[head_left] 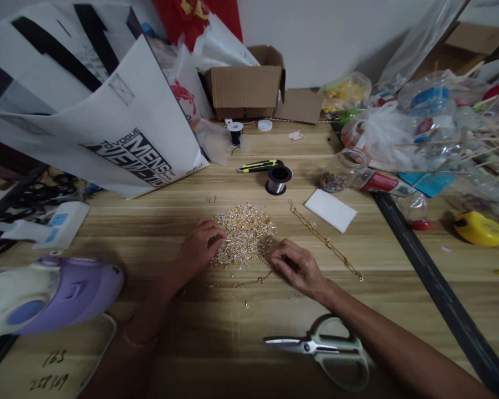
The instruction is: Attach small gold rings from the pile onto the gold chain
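Observation:
A loose pile of small gold and clear beads (245,235) lies on the wooden table between both hands. At the pile's left edge, my left hand (202,246) has its thumb and fingers pinched together; whatever they hold is too small to name. Closed by the pile's lower right edge, my right hand (297,266) has the end of a short gold chain (243,284) at its fingertips. That chain runs left across the table below the pile. Farther right, a longer gold chain (328,243) is laid out diagonally.
Scissors (316,348) lie near the right forearm. Behind the pile are a wire spool (278,180), a box cutter (260,165) and a white card (331,210). A large paper bag (145,122) stands left, a bead jar (345,169) right, a yellow tape measure (480,228) far right.

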Demonstrator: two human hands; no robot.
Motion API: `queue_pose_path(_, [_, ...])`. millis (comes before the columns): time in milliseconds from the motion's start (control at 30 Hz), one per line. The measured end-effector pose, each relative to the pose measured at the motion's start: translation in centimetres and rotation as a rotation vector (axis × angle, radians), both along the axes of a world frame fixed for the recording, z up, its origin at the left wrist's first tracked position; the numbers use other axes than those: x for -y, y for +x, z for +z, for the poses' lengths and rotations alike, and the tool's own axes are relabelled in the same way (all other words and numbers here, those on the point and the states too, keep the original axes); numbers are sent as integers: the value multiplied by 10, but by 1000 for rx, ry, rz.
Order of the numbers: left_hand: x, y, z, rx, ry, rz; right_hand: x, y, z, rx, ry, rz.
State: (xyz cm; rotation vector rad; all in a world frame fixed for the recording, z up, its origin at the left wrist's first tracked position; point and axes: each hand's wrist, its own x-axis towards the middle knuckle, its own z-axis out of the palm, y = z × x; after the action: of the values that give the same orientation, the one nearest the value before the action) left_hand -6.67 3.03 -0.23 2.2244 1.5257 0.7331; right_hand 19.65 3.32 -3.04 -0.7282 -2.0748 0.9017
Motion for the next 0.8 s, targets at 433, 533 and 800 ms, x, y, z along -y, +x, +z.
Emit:
queue_pose_path(433, [1, 0, -3, 231, -158, 189, 1, 0, 1, 0, 0, -5])
queue_pose_path(533, [1, -1, -4, 293, -198, 247, 0, 0, 1, -2, -1, 2])
queue_pose_path(800, [2, -2, -6, 494, -326, 296, 1, 0, -1, 8, -2, -5])
